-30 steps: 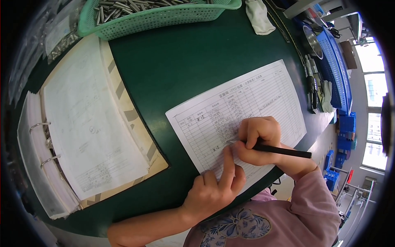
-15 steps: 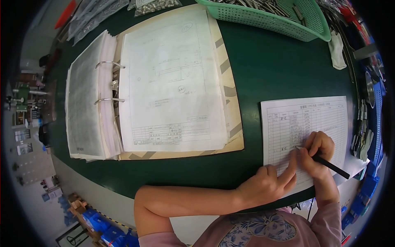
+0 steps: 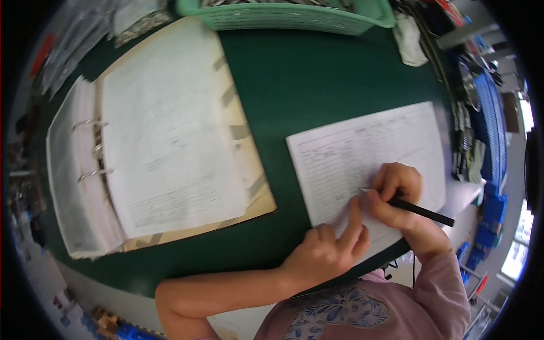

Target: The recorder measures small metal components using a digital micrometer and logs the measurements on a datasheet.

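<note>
A black pen (image 3: pixel 425 213) is gripped in my right hand (image 3: pixel 395 192), its tip down on a white printed form (image 3: pixel 334 147) with a ruled table. My left hand (image 3: pixel 328 247) rests on the lower part of the sheet. Its index finger is stretched toward the pen tip, with the other fingers loosely bent. To the left lies an open ring binder (image 3: pixel 258 195) with a drawing sheet (image 3: pixel 164 130) on top and a stack of sleeved pages (image 3: pixel 71 175) turned over its metal rings. Print on the pages is blurred.
A green perforated basket (image 3: pixel 294 20) of metal parts stands at the table's far edge. A white glove (image 3: pixel 409 41) lies right of it. Clear plastic bags (image 3: pixel 76 42) sit far left. Tools (image 3: pixel 463 133) and a blue mesh tray (image 3: pixel 492 122) line the right side.
The whole view has swung to the right and tilted, so binder, form and hands appear farther left. The pen stays in my right hand against the sheet.
</note>
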`<control>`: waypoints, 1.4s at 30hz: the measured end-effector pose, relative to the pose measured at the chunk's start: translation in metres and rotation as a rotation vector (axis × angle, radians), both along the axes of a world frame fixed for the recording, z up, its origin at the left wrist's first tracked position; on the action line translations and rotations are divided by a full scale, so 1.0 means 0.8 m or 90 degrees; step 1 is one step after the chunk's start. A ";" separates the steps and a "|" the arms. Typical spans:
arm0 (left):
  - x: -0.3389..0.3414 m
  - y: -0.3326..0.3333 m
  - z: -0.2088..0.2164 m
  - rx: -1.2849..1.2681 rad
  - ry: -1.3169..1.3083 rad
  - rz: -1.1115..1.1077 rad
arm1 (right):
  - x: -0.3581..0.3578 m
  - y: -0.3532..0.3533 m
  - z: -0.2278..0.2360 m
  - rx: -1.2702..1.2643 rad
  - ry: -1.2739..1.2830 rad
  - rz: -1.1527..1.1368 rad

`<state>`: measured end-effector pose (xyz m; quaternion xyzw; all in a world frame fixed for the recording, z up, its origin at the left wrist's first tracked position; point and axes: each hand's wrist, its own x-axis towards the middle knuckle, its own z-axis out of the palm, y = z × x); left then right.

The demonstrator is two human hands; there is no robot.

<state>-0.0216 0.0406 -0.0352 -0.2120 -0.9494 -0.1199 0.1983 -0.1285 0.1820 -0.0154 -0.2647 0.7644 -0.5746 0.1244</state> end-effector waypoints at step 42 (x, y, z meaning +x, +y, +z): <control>0.002 0.004 0.002 0.021 -0.006 0.012 | 0.009 0.005 0.000 0.017 -0.032 0.016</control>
